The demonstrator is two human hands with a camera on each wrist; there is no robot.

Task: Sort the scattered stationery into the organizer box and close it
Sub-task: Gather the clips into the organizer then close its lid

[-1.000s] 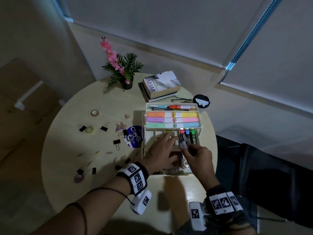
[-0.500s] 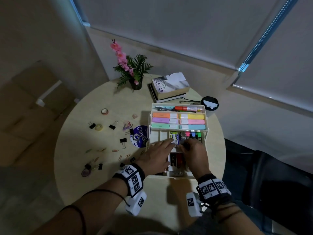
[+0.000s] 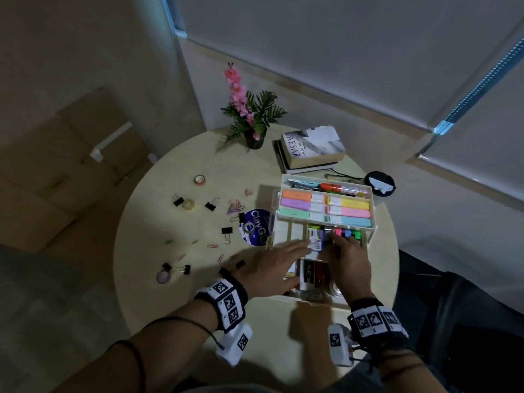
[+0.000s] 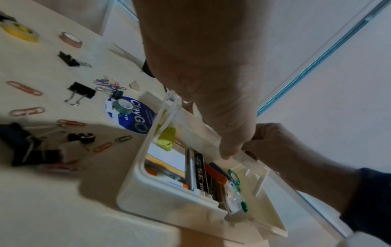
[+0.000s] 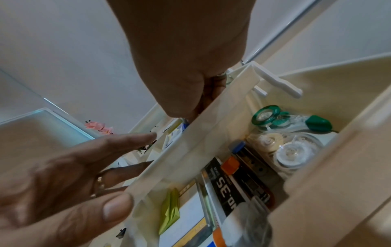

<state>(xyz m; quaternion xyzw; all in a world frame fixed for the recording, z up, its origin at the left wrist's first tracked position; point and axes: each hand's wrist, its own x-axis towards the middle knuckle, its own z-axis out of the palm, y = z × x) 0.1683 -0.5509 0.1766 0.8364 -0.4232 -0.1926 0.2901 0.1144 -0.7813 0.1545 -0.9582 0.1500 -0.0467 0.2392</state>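
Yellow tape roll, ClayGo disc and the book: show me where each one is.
yellow tape roll (image 3: 188, 204), head view, on its ring
ClayGo disc (image 3: 256, 222), head view, on its printed face
book (image 3: 314, 146), head view, on its cover

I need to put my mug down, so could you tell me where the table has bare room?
Free: the table in front of the organizer box, between the forearms, and the far stretch between the plant and the pink tape roll. Crowded: left of the box, strewn with binder clips and paper clips, and behind it, with books.
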